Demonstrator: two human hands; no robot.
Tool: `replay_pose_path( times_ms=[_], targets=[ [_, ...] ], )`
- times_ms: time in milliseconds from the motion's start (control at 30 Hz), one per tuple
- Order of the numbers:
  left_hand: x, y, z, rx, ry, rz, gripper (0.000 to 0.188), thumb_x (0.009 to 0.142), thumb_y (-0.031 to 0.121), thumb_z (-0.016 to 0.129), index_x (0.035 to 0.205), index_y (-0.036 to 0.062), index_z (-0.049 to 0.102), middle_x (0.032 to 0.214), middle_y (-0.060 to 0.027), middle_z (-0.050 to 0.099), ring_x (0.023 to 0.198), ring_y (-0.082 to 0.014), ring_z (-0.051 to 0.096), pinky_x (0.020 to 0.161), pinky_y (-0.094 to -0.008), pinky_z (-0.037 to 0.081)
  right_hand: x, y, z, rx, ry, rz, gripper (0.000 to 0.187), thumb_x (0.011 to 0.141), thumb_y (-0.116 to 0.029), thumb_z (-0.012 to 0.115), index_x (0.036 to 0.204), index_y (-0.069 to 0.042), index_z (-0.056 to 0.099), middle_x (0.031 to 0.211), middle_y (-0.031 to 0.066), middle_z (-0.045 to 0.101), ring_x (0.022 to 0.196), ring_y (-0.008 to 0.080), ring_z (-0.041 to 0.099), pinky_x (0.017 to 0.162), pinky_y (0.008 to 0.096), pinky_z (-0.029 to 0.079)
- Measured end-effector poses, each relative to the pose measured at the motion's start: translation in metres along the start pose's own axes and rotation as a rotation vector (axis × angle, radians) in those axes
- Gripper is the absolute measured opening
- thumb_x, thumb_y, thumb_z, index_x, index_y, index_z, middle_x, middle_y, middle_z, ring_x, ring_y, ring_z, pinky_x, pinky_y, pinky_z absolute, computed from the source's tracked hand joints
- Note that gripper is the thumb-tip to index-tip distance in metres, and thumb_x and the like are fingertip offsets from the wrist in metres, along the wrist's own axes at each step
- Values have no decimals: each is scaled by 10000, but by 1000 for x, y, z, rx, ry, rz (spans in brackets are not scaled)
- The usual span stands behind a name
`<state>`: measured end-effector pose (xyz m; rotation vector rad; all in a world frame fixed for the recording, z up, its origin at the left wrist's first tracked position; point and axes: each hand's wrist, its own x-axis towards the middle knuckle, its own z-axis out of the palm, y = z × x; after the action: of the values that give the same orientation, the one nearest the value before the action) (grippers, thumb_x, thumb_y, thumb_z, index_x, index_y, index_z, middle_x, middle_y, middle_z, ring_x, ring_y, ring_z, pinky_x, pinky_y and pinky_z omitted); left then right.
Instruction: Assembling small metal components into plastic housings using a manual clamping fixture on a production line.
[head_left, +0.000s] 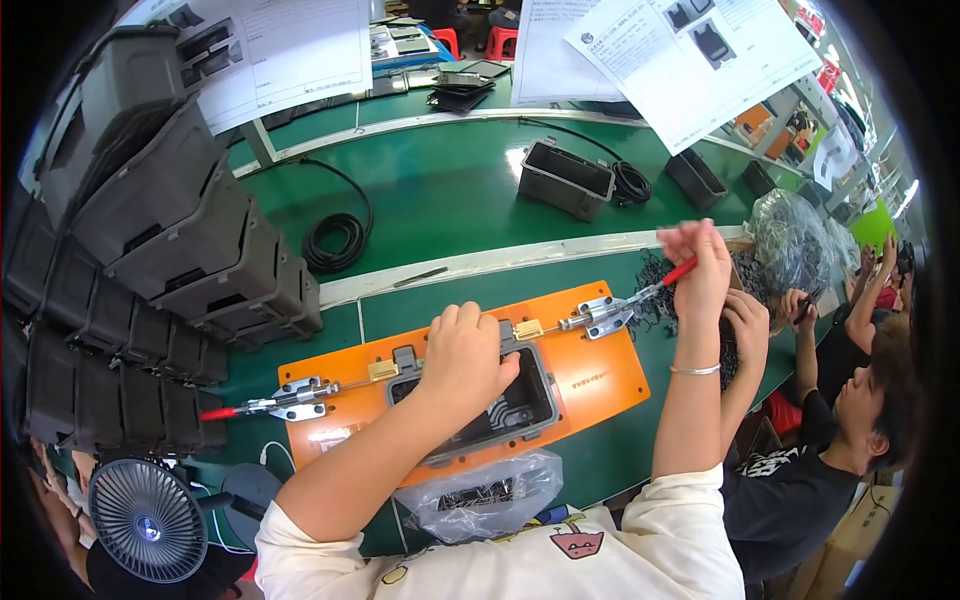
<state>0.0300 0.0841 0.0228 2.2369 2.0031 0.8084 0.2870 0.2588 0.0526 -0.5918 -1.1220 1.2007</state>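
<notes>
A dark grey plastic box (546, 400) with an open top sits in a cutout of an orange fixture plate (610, 375). My left hand (465, 360) is closed over the box's far rim, its thumb above the opening. Beside the plate's right end, my right hand (700, 265) has its fingers apart, and the red handle (677, 273) of a toggle clamp (603, 315) rests against its palm. Another toggle clamp (300, 397), also red-handled, is fixed at the plate's left end. Brass-coloured blocks (383, 371) stand at the far side of the box.
Stacked grey boxes (215, 235) rise on the left, above a black fan (150, 520). A plastic bag (485, 495) of small dark parts lies before the plate. Coiled cable (335, 240) and another grey box (566, 180) stand beyond. A co-worker's hand (745, 325) is close to my right forearm.
</notes>
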Motion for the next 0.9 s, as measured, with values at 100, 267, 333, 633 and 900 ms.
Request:
replay_pose_path(
  times_ms=[100,267,333,633,900],
  targets=[
    [0,-3,1,6,-12,-8,323,674,246,760,810,6,594,874,-131,535,871,-297,512,788,-399,420,-3,0,-1,-101,-65,-27,305,1009,-259,444,980,14,577,1022,200,670,938,277,672,807,353,537],
    [-4,-6,5,-13,28,25,315,668,235,760,792,11,576,852,-135,519,851,-311,507,760,-411,415,5,8,-9,-14,90,68,335,1001,-293,463,878,-2,572,880,173,688,862,282,688,755,347,554],
    [-5,-3,7,-49,80,12,312,666,224,761,778,16,557,836,-135,508,838,-317,502,739,-417,408,14,16,-20,79,404,159,332,999,-307,456,917,0,554,964,197,669,938,323,665,799,401,539],
    [-2,-3,13,-75,63,13,306,669,198,759,773,23,530,820,-131,503,804,-315,510,721,-420,405,-24,1,52,-355,-11,-114,214,914,-165,561,816,-24,690,982,111,707,954,166,635,869,327,463],
    [-2,-3,12,-93,82,41,304,667,180,761,765,19,523,813,-135,506,801,-319,524,708,-419,411,-76,29,91,-1414,-589,-399,179,835,-214,652,952,-84,691,1176,147,628,1259,366,468,1062,580,277]
  ],
)
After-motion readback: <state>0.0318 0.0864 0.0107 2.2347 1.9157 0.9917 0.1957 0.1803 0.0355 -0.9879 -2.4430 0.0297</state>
